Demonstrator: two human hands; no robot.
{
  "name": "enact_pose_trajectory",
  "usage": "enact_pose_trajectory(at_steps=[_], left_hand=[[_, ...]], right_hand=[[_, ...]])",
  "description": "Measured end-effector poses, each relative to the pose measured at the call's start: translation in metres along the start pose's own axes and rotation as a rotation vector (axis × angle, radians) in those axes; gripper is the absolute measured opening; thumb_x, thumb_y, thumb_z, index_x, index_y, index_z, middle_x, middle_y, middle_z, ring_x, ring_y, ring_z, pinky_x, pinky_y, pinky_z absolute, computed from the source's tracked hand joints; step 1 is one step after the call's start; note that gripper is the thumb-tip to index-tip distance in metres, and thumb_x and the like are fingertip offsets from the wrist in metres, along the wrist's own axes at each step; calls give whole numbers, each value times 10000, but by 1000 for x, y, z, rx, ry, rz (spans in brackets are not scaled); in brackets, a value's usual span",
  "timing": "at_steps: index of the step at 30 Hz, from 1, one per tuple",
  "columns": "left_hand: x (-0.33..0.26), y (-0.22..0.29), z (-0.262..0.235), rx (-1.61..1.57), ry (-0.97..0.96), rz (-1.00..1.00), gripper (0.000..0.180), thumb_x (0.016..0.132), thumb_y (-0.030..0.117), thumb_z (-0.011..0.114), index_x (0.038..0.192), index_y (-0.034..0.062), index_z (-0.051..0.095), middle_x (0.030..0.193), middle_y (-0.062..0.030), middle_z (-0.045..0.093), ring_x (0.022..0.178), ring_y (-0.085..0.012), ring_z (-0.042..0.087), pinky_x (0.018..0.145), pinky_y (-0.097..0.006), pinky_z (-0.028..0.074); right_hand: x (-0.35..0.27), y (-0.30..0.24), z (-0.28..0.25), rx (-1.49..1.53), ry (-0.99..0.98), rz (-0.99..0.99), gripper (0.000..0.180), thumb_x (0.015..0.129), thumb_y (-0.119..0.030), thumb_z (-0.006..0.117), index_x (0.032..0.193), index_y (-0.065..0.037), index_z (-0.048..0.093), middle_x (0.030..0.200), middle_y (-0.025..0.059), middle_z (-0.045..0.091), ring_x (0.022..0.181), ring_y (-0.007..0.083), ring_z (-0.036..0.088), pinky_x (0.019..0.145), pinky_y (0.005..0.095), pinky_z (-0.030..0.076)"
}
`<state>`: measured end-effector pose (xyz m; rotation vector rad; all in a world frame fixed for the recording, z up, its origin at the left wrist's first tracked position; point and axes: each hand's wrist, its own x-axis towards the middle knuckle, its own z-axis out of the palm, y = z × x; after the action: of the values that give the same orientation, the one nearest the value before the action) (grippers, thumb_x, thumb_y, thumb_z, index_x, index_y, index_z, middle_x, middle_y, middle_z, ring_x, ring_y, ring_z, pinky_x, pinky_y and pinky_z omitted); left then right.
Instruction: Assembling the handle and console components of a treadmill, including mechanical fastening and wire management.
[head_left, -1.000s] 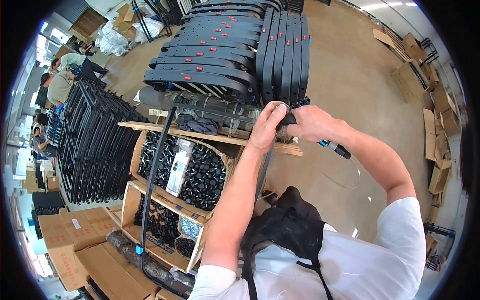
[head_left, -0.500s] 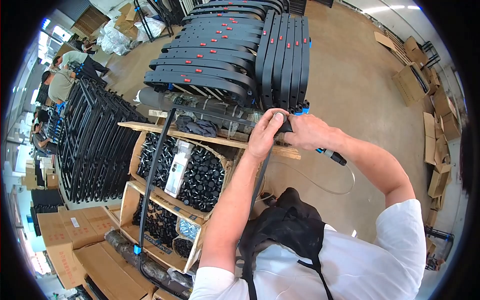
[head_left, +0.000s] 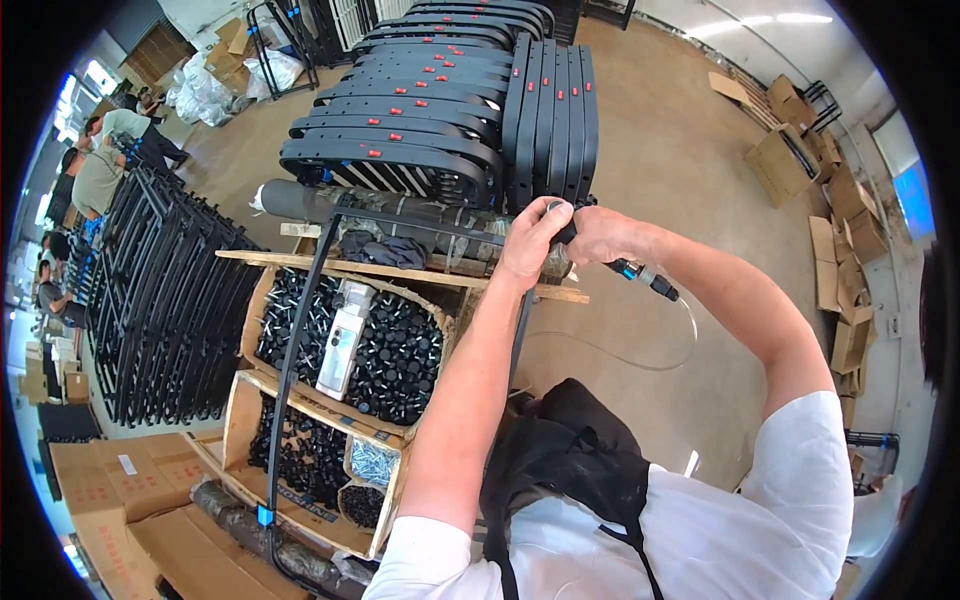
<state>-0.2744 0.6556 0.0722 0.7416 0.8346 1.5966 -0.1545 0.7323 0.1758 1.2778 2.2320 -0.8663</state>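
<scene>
At the far right corner of the slim black tubular metal frame (head_left: 306, 305), works with both hands close together. Grips a black cylindrical hand tool with a blue ring (head_left: 630, 268) in the right hand (head_left: 605, 235), with fingers closed round it, and trails a thin clear hose (head_left: 694, 335) to the right of the frame. Bends the left hand (head_left: 530, 245) over that corner, with the thumb beside a small dark round part (head_left: 556, 207); hides most left fingers from view, so cannot tell whether to call them gripping.

Compared with half a second ago, bares more of the tool behind the right hand and hides the blue piece visible then beyond the knuckles. Suggests a fresh angle for the tool, without leaving the frame's corner.

Beneath the frame, a rough wooden board (head_left: 235, 256) and a wooden crate (head_left: 253, 330) of black-headed bolts (head_left: 400, 365), topped by a pale rectangular case (head_left: 342, 345). Just beyond the frame, a long dark wrapped roll (head_left: 320, 203), then a stack of curved black panels (head_left: 400, 140) dotted with red. Left of the frame, leaning black metal racks (head_left: 160, 290) and stooping people (head_left: 100, 180) in pale shirts. Right of it, smooth brown floor (head_left: 660, 150), reaching opened brown cartons (head_left: 780, 165) along a white wall.
</scene>
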Motion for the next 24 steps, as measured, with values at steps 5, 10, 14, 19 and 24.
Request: enact_pose_trajectory(at_steps=[5, 10, 14, 19, 24], left_hand=[[5, 13, -17, 33, 43, 85, 239, 1030, 254, 692, 1145, 45, 694, 1060, 8, 678, 992, -90, 593, 903, -295, 494], [-1, 86, -61, 150, 164, 193, 263, 1024, 280, 705, 1126, 38, 699, 1037, 6, 680, 971, -85, 595, 872, -285, 504], [3, 158, -167, 121, 381, 315, 249, 1039, 285, 687, 1101, 44, 704, 1041, -8, 688, 962, -98, 602, 882, -292, 507], [7, 231, -272, 168, 594, 340, 271, 1011, 333, 688, 988, 65, 720, 954, -10, 669, 906, -126, 604, 813, -311, 489], [15, 235, -316, 86, 656, 357, 281, 1005, 340, 686, 1007, 60, 714, 954, -19, 667, 890, -139, 614, 789, -314, 503]], right_hand=[[6, -22, 0, -92, 1, -74, 278, 701, -208, 695, 797, 50, 738, 804, 211, 738, 782, 336, 732, 696, 460, 552], [24, -99, -19, -103, 204, -322, 374, 755, -275, 695, 823, 91, 730, 767, 208, 738, 729, 325, 748, 713, 466, 581], [98, -222, -27, -62, -5, -479, 369, 821, -254, 699, 837, 115, 677, 733, 139, 736, 535, 228, 701, 568, 384, 573], [164, -345, -19, -98, -3, -627, 360, 829, -274, 677, 836, 84, 713, 758, 140, 754, 557, 237, 716, 621, 389, 590], [198, -389, -16, -250, -38, -567, 251, 838, -276, 641, 773, -46, 717, 694, 72, 738, 754, 205, 752, 722, 382, 558]])
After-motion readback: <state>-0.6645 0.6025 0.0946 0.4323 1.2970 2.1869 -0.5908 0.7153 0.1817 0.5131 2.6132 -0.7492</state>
